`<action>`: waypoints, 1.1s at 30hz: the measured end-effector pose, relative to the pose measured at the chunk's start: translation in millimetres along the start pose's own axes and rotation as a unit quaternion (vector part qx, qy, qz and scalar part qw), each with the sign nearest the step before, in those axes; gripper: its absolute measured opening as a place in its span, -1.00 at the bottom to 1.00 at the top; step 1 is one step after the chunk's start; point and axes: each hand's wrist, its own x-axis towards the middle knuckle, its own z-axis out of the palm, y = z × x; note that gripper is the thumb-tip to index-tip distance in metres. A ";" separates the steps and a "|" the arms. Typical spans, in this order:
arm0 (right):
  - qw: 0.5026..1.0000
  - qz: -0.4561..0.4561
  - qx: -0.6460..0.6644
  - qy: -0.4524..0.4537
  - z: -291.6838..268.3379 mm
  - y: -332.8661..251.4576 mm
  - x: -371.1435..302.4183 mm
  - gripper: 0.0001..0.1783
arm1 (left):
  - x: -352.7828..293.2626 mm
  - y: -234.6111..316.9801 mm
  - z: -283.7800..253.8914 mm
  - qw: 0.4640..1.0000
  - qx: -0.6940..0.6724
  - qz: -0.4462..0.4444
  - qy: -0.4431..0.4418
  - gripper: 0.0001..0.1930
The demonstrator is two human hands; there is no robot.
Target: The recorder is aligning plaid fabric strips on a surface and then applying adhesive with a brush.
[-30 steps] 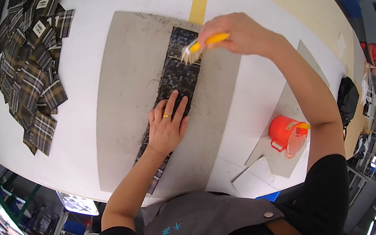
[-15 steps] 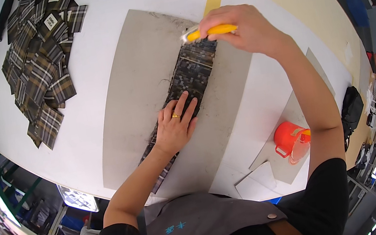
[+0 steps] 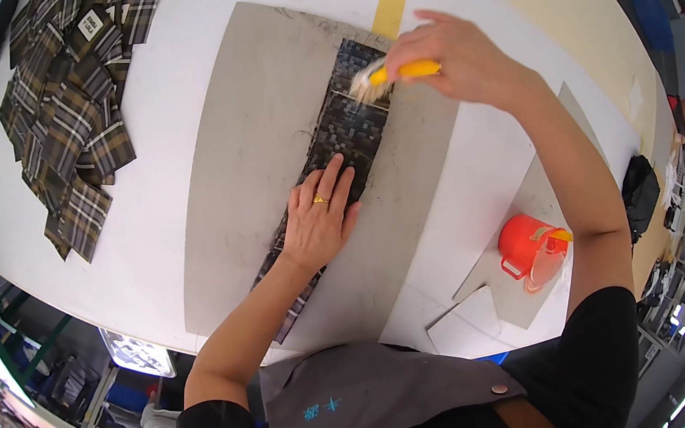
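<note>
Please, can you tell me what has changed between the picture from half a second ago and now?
The right hand brought the yellow-handled brush with pale bristles nearer and slightly right, from the far end of the long dark strip with grey blocky pattern onto its face. Nothing was taken or let go. The left hand stays on the strip; the flat grey board and round red cup stay put.

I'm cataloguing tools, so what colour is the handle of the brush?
The brush handle is yellow, seen best in the head view.
</note>
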 end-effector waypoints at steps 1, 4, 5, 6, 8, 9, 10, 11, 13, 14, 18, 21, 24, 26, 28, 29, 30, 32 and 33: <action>1.000 -0.003 -0.008 0.019 -8.3 1.0 -6.4 -0.83 | -1.0 0.3 1.0 1.000 -0.002 0.000 0.004 -0.43; 0.998 -0.049 0.031 0.037 -16.5 -8.7 -12.6 -0.78 | -0.3 -1.3 2.0 1.000 0.006 -0.003 0.011 -0.43; 0.993 -0.078 0.083 0.015 -15.1 -24.7 -14.2 -0.76 | 0.0 -0.9 1.6 1.000 0.008 0.000 0.010 -0.43; 0.985 -0.107 0.134 -0.007 -13.5 -33.2 -15.1 -0.74 | -0.5 -0.8 1.8 1.000 0.015 0.003 0.008 -0.44; 0.993 -0.074 0.083 -0.042 -5.1 -24.9 -11.9 -0.71 | -0.9 -0.1 1.7 0.999 0.030 0.010 0.005 -0.44; 0.995 -0.054 0.056 -0.059 -1.6 -18.3 -10.4 -0.69 | 0.1 1.1 1.4 1.000 0.028 0.012 0.005 -0.44; 0.999 -0.044 0.016 -0.018 -0.3 -4.9 -11.9 -0.69 | 1.2 2.3 1.2 1.000 0.025 0.014 0.005 -0.44; 0.999 -0.041 -0.013 -0.014 -6.6 -6.0 -11.6 -0.70 | 0.8 1.8 1.5 1.000 0.027 0.010 0.005 -0.45; 0.997 -0.042 -0.070 -0.007 -24.3 -11.9 -7.0 -0.72 | -0.7 1.1 0.8 1.000 0.019 -0.002 -0.002 -0.46; 0.997 -0.072 -0.011 -0.022 -20.3 -18.3 -6.9 -0.72 | -1.2 0.5 1.2 1.000 0.014 -0.009 -0.005 -0.47; 0.993 -0.084 0.078 -0.025 0.5 -19.3 -11.7 -0.76 | -0.1 1.0 0.3 1.000 0.023 0.005 0.001 -0.45; 0.998 -0.030 -0.034 0.041 -10.0 13.9 -14.5 -0.78 | 0.9 0.6 0.2 1.000 0.018 0.009 -0.001 -0.45; 0.999 -0.035 -0.021 0.033 -17.7 3.9 -15.9 -0.76 | -1.3 -0.1 1.4 1.000 0.017 -0.001 -0.003 -0.45; 0.994 -0.070 0.079 -0.022 -14.9 -21.5 -16.1 -0.73 | -1.5 -1.1 1.4 1.000 0.023 0.001 -0.002 -0.45; 1.000 -0.022 0.014 0.005 -6.2 0.8 -13.7 -0.71 | -1.9 1.3 2.2 1.000 0.018 -0.001 -0.003 -0.47; 1.000 0.003 -0.020 0.022 -3.3 16.9 -12.2 -0.70 | 0.5 1.6 1.1 1.000 0.018 0.002 -0.002 -0.48; 0.992 -0.008 -0.106 0.067 -6.2 25.2 -7.2 -0.70 | 1.0 1.1 1.0 1.000 0.015 0.002 -0.001 -0.48; 0.997 -0.006 -0.039 0.066 -14.5 15.4 -12.3 -0.71 | -0.2 1.5 2.3 1.000 0.009 -0.002 -0.001 -0.48; 0.998 -0.006 -0.004 0.064 -17.1 9.6 -11.7 -0.72 | -0.5 0.5 2.1 1.000 0.011 -0.004 -0.001 -0.48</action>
